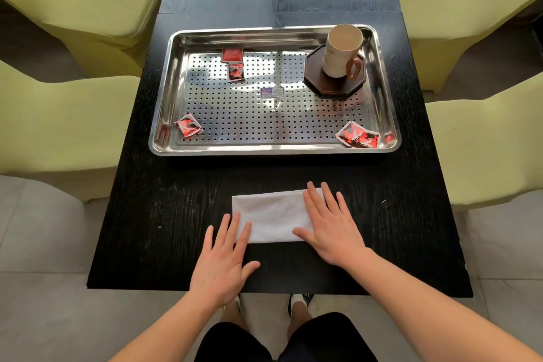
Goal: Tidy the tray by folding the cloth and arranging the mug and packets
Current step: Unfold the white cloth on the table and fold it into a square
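Note:
A white cloth (pixel 271 216) lies folded into a narrow strip on the black table (pixel 152 214), in front of the tray. My left hand (pixel 224 258) rests flat with its fingertips on the cloth's left end. My right hand (pixel 330 223) lies flat, fingers spread, over the cloth's right end. The perforated steel tray (pixel 164 91) holds a cream mug (pixel 340 50) on a dark octagonal coaster (pixel 316 79) at its back right. Red packets lie scattered: two at back left (pixel 235 63), one at front left (pixel 188 125), two at front right (pixel 358 135).
Yellow-green covered chairs stand on both sides of the table, two on the left (pixel 67 123) and two on the right (pixel 484 138). A small blue label (pixel 272 92) sits on the tray's middle. My legs and shoes show below the table's near edge.

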A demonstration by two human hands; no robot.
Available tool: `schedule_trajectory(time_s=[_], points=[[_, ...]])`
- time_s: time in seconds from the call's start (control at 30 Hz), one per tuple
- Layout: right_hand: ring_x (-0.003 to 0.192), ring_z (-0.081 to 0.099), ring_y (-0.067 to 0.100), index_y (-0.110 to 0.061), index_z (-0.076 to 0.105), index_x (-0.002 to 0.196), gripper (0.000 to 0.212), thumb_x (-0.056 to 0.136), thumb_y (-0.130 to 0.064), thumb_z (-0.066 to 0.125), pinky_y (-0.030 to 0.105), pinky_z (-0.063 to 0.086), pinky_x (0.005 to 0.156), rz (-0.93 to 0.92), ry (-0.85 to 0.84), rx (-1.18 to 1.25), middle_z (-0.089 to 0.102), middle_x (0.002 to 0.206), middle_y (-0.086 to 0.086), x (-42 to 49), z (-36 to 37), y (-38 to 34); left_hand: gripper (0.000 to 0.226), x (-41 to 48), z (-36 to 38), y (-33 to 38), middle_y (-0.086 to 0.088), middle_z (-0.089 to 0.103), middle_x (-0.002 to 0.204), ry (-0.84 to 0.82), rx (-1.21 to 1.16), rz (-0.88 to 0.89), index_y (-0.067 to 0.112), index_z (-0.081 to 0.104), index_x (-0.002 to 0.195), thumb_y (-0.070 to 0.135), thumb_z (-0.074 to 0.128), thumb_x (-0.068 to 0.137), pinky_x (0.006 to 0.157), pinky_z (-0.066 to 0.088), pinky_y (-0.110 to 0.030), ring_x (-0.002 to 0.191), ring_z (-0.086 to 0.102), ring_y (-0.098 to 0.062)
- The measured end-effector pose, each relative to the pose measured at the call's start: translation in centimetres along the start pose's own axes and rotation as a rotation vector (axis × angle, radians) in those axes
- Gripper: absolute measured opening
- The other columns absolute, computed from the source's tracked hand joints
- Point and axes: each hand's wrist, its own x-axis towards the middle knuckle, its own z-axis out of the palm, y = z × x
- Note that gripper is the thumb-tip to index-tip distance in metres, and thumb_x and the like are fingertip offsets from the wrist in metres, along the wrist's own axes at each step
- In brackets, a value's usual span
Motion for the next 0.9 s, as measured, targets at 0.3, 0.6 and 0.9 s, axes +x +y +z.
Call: schedule_trajectory(time_s=[0.3, 0.6, 0.9], points=[[0.155, -0.004, 0.028, -0.018, 0.015, 0.159, 0.085, 0.096, -0.074, 0.018, 0.052, 0.005, 0.119, -0.164, -0.036, -0.086, 0.001, 0.168, -0.002, -7.0, 2.3, -0.5, 0.066, -0.5, 0.1, 0.5, -0.004, -0.018, 0.165, -0.005, -0.097, -0.016, 0.043, 0.001, 0.156, 0.065, 0.02, 0.096, 0.123, 0.004, -0.049, 0.151, -0.017, -0.03], [0.152, 0.023, 0.024, -0.009, 0.039, 0.15, 0.064, 0.104, -0.052, 0.027, 0.043, 0.019, 0.119, -0.075, 0.138, 0.045, 0.03, 0.163, 0.008, -8.1, 2.3, -1.0, 0.064, 1.8, -4.2, 2.6, -0.007, 0.058, 0.123, 0.116, -1.034, -0.706, 0.017, 0.039, 0.147, 0.03, 0.067, 0.091, 0.087, 0.051, -0.036, 0.104, 0.059, -0.02], [0.151, 0.024, 0.02, -0.013, 0.04, 0.151, 0.062, 0.103, -0.049, 0.026, 0.038, 0.011, 0.123, 0.038, 0.184, 0.208, 0.029, 0.162, 0.001, -7.9, 2.2, -2.7, 0.008, 3.5, -5.1, 2.6, -0.007, 0.073, 0.098, 0.086, -1.396, -0.877, 0.014, 0.071, 0.092, 0.021, 0.066, 0.092, 0.07, 0.055, -0.036, 0.086, 0.066, -0.022]])
